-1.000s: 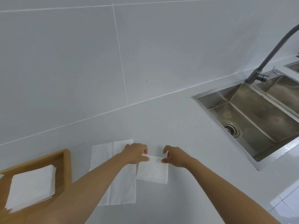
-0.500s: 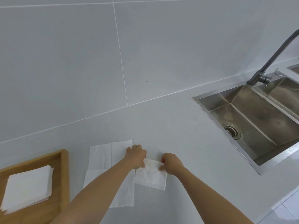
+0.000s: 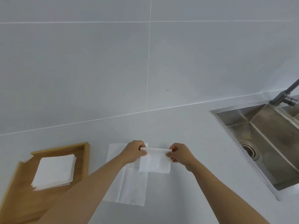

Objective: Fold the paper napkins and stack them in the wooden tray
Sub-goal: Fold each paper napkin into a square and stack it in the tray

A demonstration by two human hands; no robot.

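Observation:
A small folded white napkin [image 3: 154, 162] is held just above the counter by its two far corners. My left hand [image 3: 135, 151] pinches the left corner and my right hand [image 3: 179, 151] pinches the right one. Under my left forearm an unfolded white napkin [image 3: 132, 188] lies flat on the counter. At the left stands the wooden tray [image 3: 84, 157], with a stack of folded napkins [image 3: 55, 171] inside it.
A steel sink [image 3: 265, 143] with a drain is set into the counter at the right, and a grey tap [image 3: 284, 96] rises behind it. A grey tiled wall [image 3: 145, 62] backs the white counter [image 3: 178, 126].
Both hands have lifted the folded napkin's far edge off the counter by its corners. The view has shifted left, showing more of the tray and less of the sink.

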